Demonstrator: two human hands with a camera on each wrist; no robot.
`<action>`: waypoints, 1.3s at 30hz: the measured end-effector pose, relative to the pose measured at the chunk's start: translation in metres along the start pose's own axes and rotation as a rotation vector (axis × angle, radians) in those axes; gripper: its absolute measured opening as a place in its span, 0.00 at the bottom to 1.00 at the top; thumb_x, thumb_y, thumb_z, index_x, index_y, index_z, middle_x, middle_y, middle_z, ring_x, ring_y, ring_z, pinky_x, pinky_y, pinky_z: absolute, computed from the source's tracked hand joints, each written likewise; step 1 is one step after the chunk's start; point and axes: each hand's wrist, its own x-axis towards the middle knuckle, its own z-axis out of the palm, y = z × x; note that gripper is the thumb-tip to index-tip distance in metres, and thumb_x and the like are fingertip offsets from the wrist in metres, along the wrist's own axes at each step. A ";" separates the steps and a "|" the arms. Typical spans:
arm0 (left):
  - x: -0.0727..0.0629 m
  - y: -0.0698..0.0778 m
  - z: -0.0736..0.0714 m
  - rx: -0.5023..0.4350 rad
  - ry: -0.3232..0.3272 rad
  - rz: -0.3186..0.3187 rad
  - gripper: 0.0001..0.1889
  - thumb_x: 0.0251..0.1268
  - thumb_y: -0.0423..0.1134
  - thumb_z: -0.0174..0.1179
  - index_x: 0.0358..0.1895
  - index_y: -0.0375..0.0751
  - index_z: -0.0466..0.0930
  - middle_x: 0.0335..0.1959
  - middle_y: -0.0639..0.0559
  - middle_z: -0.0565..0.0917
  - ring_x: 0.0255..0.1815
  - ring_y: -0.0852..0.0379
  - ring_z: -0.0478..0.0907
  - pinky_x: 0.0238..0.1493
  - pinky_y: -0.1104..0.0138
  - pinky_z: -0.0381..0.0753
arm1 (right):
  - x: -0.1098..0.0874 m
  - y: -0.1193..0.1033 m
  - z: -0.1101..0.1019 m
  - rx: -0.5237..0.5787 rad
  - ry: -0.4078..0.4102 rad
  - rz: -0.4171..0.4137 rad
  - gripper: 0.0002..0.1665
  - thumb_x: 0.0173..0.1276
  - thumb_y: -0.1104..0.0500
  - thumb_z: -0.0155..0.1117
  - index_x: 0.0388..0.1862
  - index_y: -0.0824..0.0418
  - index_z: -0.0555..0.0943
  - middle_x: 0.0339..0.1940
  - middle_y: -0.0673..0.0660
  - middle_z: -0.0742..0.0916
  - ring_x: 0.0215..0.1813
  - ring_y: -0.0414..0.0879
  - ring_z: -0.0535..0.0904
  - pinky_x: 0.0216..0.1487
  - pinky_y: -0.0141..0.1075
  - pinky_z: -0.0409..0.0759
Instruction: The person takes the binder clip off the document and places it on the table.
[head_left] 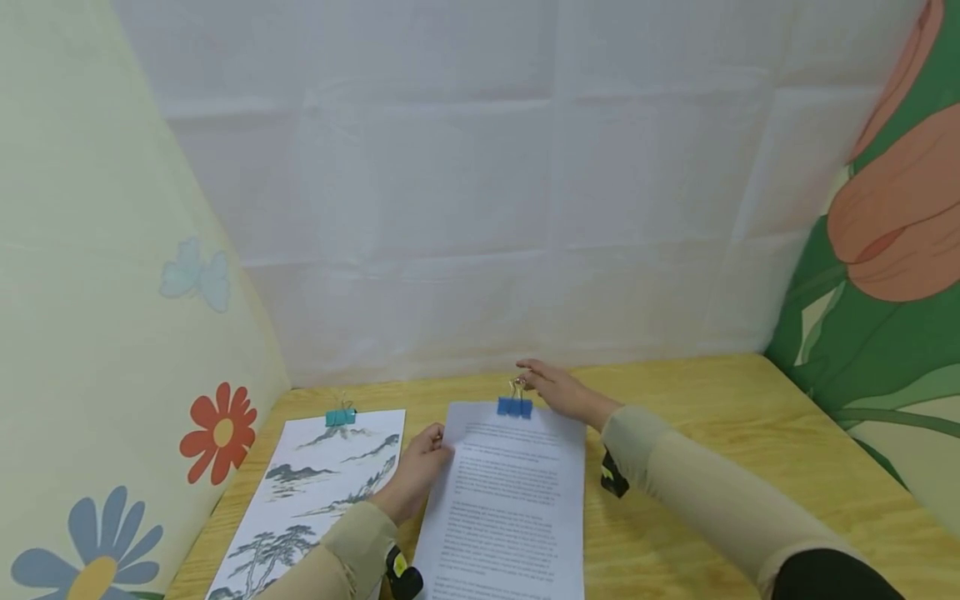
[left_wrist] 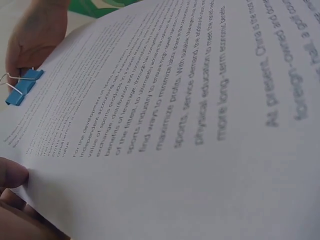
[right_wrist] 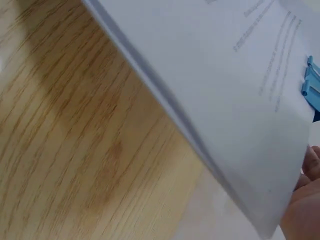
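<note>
A stack of printed paper (head_left: 510, 500) lies in front of me, with a blue binder clip (head_left: 514, 407) on its top edge. My left hand (head_left: 416, 471) pinches the stack's left edge; its thumb (left_wrist: 14, 172) lies on the top sheet. At the top edge, my right hand (head_left: 562, 392) holds the clip's wire handles (head_left: 519, 386) with its fingertips, partly hidden behind the clip. In the right wrist view, a corner of the stack is raised off the table, and the right hand's curled fingers (right_wrist: 312, 162) show beside its edge.
Left of the stack lies a landscape-painting sheet (head_left: 330, 467) with a teal binder clip (head_left: 341, 417) at its top. Both rest on a wood-grain table (head_left: 697, 467). A white cloth (head_left: 465, 183) hangs behind, and flower-printed panels (head_left: 222, 433) stand at the sides.
</note>
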 end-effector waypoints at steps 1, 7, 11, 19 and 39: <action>0.000 0.000 0.000 0.000 0.001 -0.001 0.08 0.78 0.27 0.44 0.51 0.31 0.72 0.42 0.42 0.82 0.39 0.51 0.80 0.43 0.60 0.75 | 0.000 -0.001 0.000 0.029 0.000 -0.002 0.30 0.88 0.51 0.37 0.80 0.65 0.63 0.69 0.67 0.79 0.70 0.62 0.73 0.71 0.58 0.67; 0.002 -0.002 0.001 0.000 0.015 -0.001 0.08 0.77 0.26 0.44 0.51 0.30 0.72 0.42 0.42 0.83 0.39 0.52 0.80 0.42 0.61 0.76 | -0.001 -0.003 -0.004 0.058 -0.020 -0.005 0.29 0.85 0.49 0.48 0.73 0.67 0.71 0.63 0.63 0.82 0.67 0.59 0.76 0.67 0.55 0.72; 0.001 -0.002 0.002 0.012 0.024 -0.008 0.08 0.77 0.26 0.45 0.51 0.30 0.73 0.42 0.43 0.83 0.38 0.52 0.80 0.41 0.61 0.76 | 0.000 -0.003 -0.007 0.042 -0.035 -0.011 0.28 0.82 0.50 0.56 0.71 0.68 0.73 0.58 0.59 0.84 0.62 0.56 0.79 0.63 0.51 0.76; 0.002 -0.003 0.002 0.004 0.020 -0.022 0.10 0.77 0.26 0.45 0.53 0.29 0.73 0.43 0.43 0.83 0.39 0.52 0.81 0.43 0.61 0.76 | 0.001 -0.002 -0.012 0.160 -0.087 -0.005 0.33 0.77 0.57 0.64 0.73 0.72 0.69 0.60 0.64 0.82 0.61 0.55 0.80 0.64 0.49 0.77; 0.000 -0.001 0.002 0.002 0.030 -0.049 0.11 0.79 0.28 0.44 0.55 0.31 0.73 0.43 0.43 0.83 0.39 0.51 0.80 0.42 0.60 0.77 | 0.002 0.002 -0.017 0.284 -0.191 0.098 0.36 0.77 0.57 0.65 0.73 0.78 0.65 0.68 0.69 0.77 0.66 0.58 0.78 0.67 0.49 0.74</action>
